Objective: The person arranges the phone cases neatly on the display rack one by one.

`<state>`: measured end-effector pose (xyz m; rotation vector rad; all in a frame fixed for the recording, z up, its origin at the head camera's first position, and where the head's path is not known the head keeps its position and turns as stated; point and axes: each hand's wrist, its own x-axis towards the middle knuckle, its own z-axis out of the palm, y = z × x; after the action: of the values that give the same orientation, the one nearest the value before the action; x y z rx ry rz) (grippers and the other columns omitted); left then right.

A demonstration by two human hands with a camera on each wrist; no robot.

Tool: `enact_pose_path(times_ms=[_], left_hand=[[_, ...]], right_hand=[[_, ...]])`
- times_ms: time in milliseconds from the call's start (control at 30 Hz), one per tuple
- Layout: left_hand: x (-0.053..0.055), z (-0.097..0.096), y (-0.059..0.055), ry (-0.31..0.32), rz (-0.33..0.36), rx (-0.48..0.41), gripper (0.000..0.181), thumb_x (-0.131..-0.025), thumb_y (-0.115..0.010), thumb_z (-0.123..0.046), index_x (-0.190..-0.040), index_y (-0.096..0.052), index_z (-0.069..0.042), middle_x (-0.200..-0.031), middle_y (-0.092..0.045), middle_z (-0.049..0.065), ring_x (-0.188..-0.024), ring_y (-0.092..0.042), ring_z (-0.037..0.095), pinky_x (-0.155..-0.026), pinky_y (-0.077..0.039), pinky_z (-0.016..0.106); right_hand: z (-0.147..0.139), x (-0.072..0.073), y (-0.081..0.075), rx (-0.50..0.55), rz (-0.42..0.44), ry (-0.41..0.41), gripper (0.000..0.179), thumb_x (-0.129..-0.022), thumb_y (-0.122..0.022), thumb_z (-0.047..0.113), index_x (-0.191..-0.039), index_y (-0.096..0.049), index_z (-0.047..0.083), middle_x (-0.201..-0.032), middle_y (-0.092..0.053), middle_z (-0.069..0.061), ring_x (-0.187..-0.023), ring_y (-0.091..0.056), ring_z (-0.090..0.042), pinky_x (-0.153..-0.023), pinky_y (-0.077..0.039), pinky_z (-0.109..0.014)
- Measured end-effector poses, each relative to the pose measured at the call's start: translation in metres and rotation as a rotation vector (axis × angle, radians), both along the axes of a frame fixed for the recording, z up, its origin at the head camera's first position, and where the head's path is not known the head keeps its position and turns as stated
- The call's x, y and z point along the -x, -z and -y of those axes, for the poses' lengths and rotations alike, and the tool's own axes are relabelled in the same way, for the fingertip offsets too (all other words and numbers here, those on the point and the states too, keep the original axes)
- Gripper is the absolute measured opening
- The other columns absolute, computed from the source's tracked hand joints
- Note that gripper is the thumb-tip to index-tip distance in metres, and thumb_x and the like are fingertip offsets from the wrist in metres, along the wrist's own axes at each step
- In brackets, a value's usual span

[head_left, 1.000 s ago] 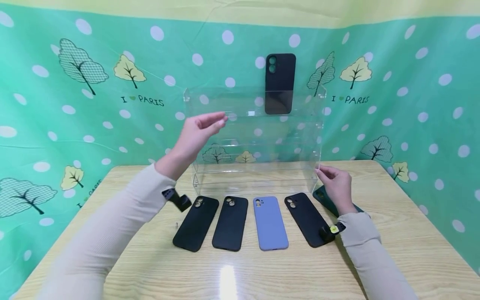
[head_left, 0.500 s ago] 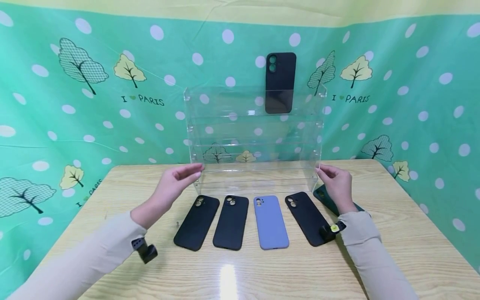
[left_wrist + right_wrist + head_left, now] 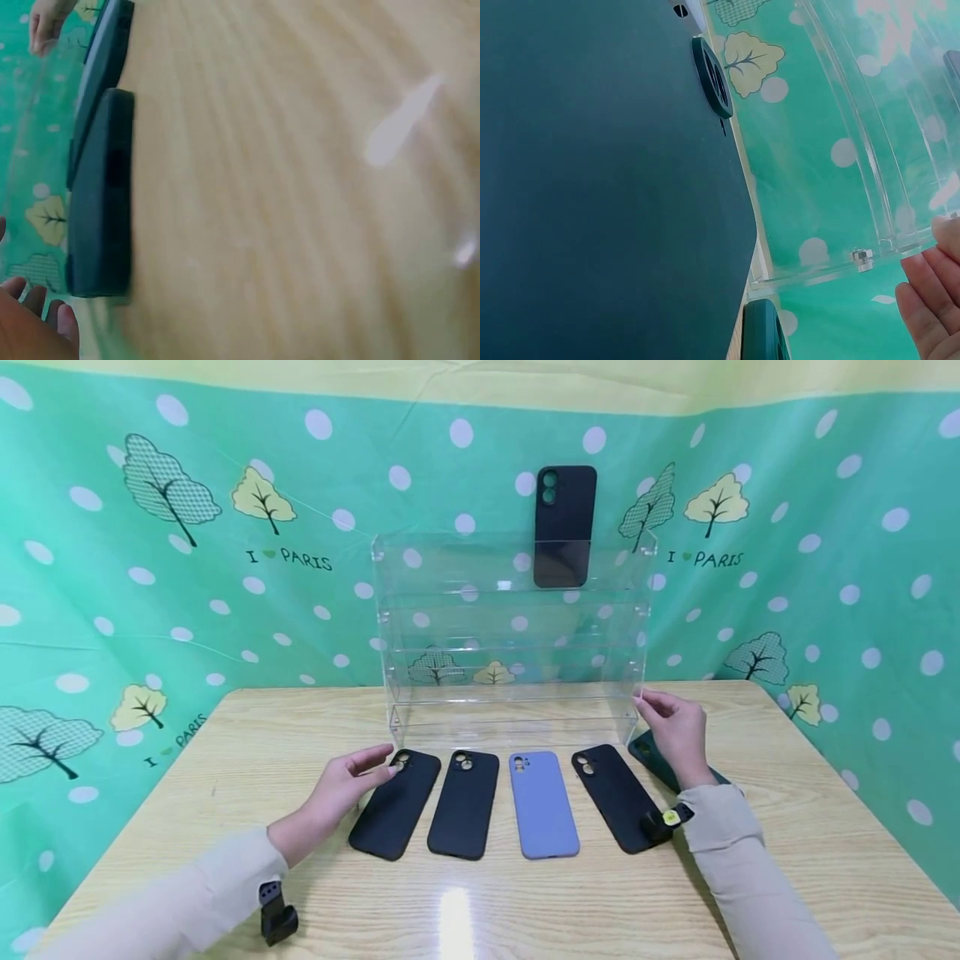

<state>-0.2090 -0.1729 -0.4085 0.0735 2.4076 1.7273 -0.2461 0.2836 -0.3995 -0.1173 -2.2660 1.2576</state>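
My left hand [image 3: 337, 797] is at the upper left of the leftmost black phone case [image 3: 395, 810], which lies on the table. Its thumb overlaps the case's camera cutout in the head view, and the fingers are loosely extended along the far side. In the left wrist view, the fingertips [image 3: 66, 324] show just off the end of that dark case. At the other side, my right hand [image 3: 677, 735] pinches the right side panel of a clear acrylic display rack [image 3: 517, 693]. One black phone case [image 3: 564, 518] stands upright in the rack's top tier, toward the right.
In front of the rack lie another black case [image 3: 463, 810], a blue-purple case [image 3: 543, 806] and a third black one [image 3: 618, 802]. A dark green case [image 3: 651, 756] is partly under my right hand. Behind hangs a green patterned cloth [image 3: 285, 610].
My left hand has come down from in front of the rack's upper tiers, past its lower left side, to the leftmost black case. My right hand stays at the rack's right side.
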Motion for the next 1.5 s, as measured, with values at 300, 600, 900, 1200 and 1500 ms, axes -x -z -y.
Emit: enact_pose_path(times_ms=[300,600,900,1200,1500], left_hand=[[-0.004,-0.006,0.011,-0.033,0.006,0.009,0.056,-0.088,-0.066,-0.013,-0.137,-0.044,0.004,-0.140,-0.046,0.021,-0.129,-0.044,0.033,-0.104,-0.041,0.034],[0.005,-0.010,0.019,0.017,-0.091,0.040,0.056,-0.085,-0.070,-0.011,-0.134,-0.047,0.005,-0.135,-0.050,0.024,-0.125,-0.047,0.034,-0.098,-0.046,0.028],[0.011,-0.014,0.019,0.078,-0.129,0.140,0.065,-0.083,-0.074,-0.019,-0.136,-0.045,0.003,-0.133,-0.051,0.024,-0.116,-0.054,0.033,-0.095,-0.048,0.037],[0.012,-0.017,0.028,0.155,-0.217,0.246,0.075,-0.077,-0.078,-0.017,-0.138,-0.041,0.006,-0.140,-0.043,0.025,-0.128,-0.042,0.036,-0.105,-0.038,0.047],[0.006,-0.024,0.024,0.137,-0.273,0.409,0.083,-0.074,-0.081,-0.028,-0.138,-0.041,0.007,-0.137,-0.047,0.025,-0.123,-0.045,0.037,-0.101,-0.041,0.048]], right_hand=[[0.000,0.000,0.000,-0.001,-0.014,0.008,0.026,-0.088,-0.068,0.017,-0.105,-0.070,-0.003,-0.101,-0.070,-0.019,-0.070,-0.052,0.016,-0.062,-0.045,-0.002],[0.001,-0.001,0.000,0.002,0.006,0.015,0.028,-0.088,-0.067,0.019,-0.106,-0.070,-0.002,-0.103,-0.069,-0.020,-0.072,-0.051,0.017,-0.063,-0.045,-0.002],[0.003,-0.001,0.002,0.024,-0.020,0.028,0.029,-0.087,-0.069,0.018,-0.105,-0.069,-0.005,-0.101,-0.069,-0.021,-0.072,-0.053,0.013,-0.061,-0.045,-0.002],[0.002,-0.001,0.001,-0.002,0.016,0.028,0.027,-0.088,-0.067,0.019,-0.106,-0.070,-0.002,-0.102,-0.069,-0.019,-0.071,-0.051,0.017,-0.062,-0.044,-0.002],[0.002,-0.002,0.003,0.015,-0.029,0.017,0.029,-0.087,-0.069,0.021,-0.104,-0.070,-0.002,-0.101,-0.069,-0.020,-0.073,-0.055,0.010,-0.061,-0.045,-0.002]])
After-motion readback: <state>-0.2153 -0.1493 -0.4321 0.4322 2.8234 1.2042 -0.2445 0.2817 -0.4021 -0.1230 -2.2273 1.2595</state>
